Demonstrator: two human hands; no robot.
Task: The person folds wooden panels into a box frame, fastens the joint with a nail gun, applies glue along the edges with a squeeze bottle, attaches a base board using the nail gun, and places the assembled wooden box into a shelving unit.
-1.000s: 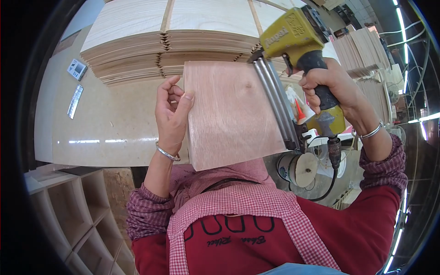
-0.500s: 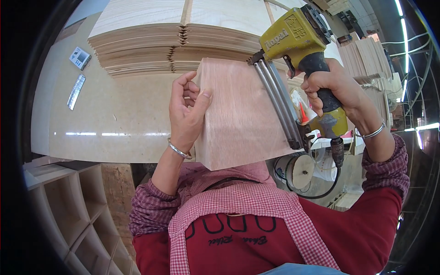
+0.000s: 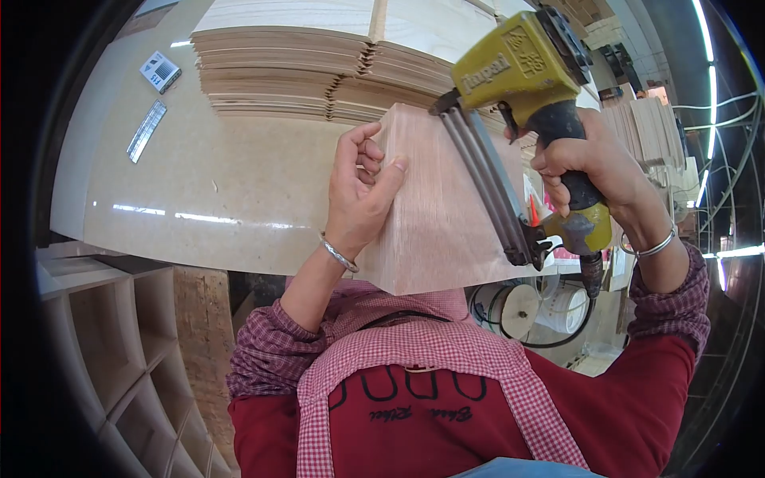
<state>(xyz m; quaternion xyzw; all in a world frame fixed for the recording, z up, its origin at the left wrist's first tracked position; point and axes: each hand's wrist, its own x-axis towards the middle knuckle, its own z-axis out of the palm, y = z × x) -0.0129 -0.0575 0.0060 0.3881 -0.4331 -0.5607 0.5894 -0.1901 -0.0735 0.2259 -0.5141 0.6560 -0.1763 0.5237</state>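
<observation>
Near the centre of view, slightly toward eleven o'clock, the left hand has fingers half curled, thumb pointing to one o'clock; the left forearm angles in from eight. Between two and three, the right hand is curled tight, elbow bent, the right forearm slanting from half past three.
</observation>
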